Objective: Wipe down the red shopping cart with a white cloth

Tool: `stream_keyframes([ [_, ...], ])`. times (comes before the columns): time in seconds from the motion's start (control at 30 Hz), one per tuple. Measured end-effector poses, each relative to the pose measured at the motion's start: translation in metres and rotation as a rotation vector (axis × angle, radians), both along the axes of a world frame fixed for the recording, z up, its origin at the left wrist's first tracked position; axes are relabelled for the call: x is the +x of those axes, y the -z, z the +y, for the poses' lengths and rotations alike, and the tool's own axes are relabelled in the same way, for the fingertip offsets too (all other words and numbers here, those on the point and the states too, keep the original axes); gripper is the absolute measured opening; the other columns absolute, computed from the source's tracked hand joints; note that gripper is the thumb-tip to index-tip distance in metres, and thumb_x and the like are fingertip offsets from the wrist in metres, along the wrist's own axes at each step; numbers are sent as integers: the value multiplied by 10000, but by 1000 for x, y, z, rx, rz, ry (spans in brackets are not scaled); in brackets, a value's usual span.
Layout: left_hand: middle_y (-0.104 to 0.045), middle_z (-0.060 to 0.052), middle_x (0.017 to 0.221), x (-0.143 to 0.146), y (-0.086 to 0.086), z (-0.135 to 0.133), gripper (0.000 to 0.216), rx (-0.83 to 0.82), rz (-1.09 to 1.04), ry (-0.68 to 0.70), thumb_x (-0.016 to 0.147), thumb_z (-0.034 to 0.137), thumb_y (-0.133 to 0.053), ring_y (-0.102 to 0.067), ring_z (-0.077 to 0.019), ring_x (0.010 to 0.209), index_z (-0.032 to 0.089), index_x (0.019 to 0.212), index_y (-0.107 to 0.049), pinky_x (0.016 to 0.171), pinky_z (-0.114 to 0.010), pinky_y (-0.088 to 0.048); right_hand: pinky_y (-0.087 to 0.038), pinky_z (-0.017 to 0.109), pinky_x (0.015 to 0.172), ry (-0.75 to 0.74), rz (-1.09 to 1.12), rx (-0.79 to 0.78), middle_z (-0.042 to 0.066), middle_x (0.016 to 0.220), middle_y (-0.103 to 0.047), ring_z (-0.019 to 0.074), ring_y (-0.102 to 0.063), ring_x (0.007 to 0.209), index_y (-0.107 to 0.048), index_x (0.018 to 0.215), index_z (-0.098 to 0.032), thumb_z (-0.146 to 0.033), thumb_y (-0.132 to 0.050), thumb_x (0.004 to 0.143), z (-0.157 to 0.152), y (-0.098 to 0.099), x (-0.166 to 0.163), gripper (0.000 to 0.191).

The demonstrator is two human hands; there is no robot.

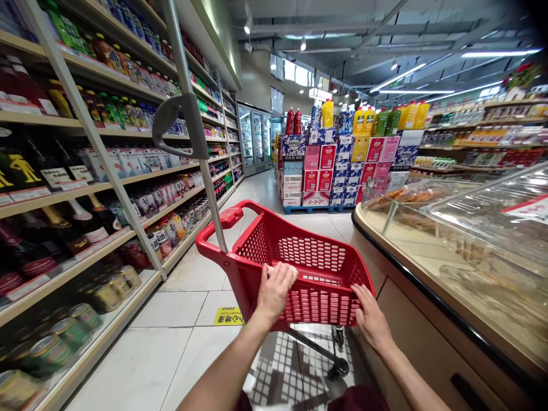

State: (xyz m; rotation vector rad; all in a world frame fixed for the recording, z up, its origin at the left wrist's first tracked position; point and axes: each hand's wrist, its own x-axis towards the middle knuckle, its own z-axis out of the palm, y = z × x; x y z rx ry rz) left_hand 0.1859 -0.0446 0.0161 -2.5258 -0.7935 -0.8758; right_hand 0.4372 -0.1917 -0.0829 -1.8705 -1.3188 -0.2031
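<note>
A red plastic shopping basket on wheels [299, 251] stands on the tiled aisle floor just ahead of me, and nothing shows inside it. My left hand [274, 288] lies over the basket's near rim, fingers curled onto the edge. At the near right corner of the rim, my right hand [371, 317] grips the edge. A grey pull handle [194, 128] rises from the basket's left side.
Shelves of bottles, cans and cartons [85, 188] line the left. A glass food counter [462, 240] runs along the right. A pallet stack of boxes topped with drink bottles [338, 165] stands ahead. A yellow floor sticker [229, 315] lies near the basket.
</note>
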Motion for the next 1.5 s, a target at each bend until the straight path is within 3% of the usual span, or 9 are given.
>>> stream_keyframes([
  [0.27,-515,-100,1239,-35,-28,28,467,-20,-180,-267,787,41,-310,-456,-241,1159,177,1199,-482,1040,-560,-67,-317,437,1017,41,-12,-12,81,1237,-499,205,-372,1220,-501,1171,-156,-157,-326,743,-5,0,1,462],
  [0.4,-538,-47,1223,-2,-5,-1,485,-51,12,-73,779,30,-335,-463,-185,1154,212,1207,-470,1064,-474,-147,-252,551,1000,127,-68,57,117,1297,-438,267,-317,1250,-470,1204,-157,-219,-365,773,11,-31,-32,448],
  [0.53,-494,-58,1270,25,14,-24,428,-36,86,31,837,131,-341,-406,-170,1200,177,1259,-397,1062,-443,-180,-334,419,992,-188,-102,119,107,1331,-401,197,-356,1231,-393,1267,-173,-232,-367,812,49,-66,-88,460],
  [0.8,-603,-105,1086,-21,-24,7,276,-116,65,-177,809,197,-432,-476,-251,1096,163,1050,-563,1033,-532,-149,-275,524,964,-118,-194,-47,118,1301,-442,261,-373,1206,-435,1230,-190,-158,-453,745,97,-80,-147,487],
  [0.97,-636,-41,915,-22,-24,7,211,-101,6,-139,852,211,-397,-538,-204,930,213,931,-593,1037,-542,-103,-226,498,994,-82,-267,-53,68,1225,-529,193,-445,1147,-507,1150,-223,-68,-338,747,58,-59,-88,464],
  [1.1,-624,-8,797,-21,-22,5,207,-100,-6,-128,862,223,-395,-539,-173,814,228,844,-601,1042,-505,-124,-260,538,954,197,-256,-52,91,1231,-518,234,-425,1165,-522,1135,-209,-148,-336,766,5,-28,-10,418],
  [1.2,-610,-4,764,-19,-23,5,196,-91,-12,-114,857,231,-409,-527,-166,789,232,833,-604,1027,-467,-181,-334,473,938,204,-209,-4,112,1213,-528,220,-449,1141,-517,1149,-171,-151,-323,780,8,-22,-14,418],
  [1.37,-599,-10,742,-20,-28,5,188,-90,34,-123,848,248,-429,-520,-175,778,240,807,-612,950,-414,-284,-324,451,972,-105,-259,68,55,1246,-510,185,-421,1177,-486,1195,-235,-79,-304,782,41,-30,-58,476],
  [1.5,-594,-20,739,-24,-29,5,204,-88,29,-129,847,241,-419,-516,-185,767,236,803,-618,900,-398,-304,-369,445,950,132,-101,61,54,1232,-516,199,-456,1139,-517,1159,-226,-132,-332,773,12,-11,-8,439],
])
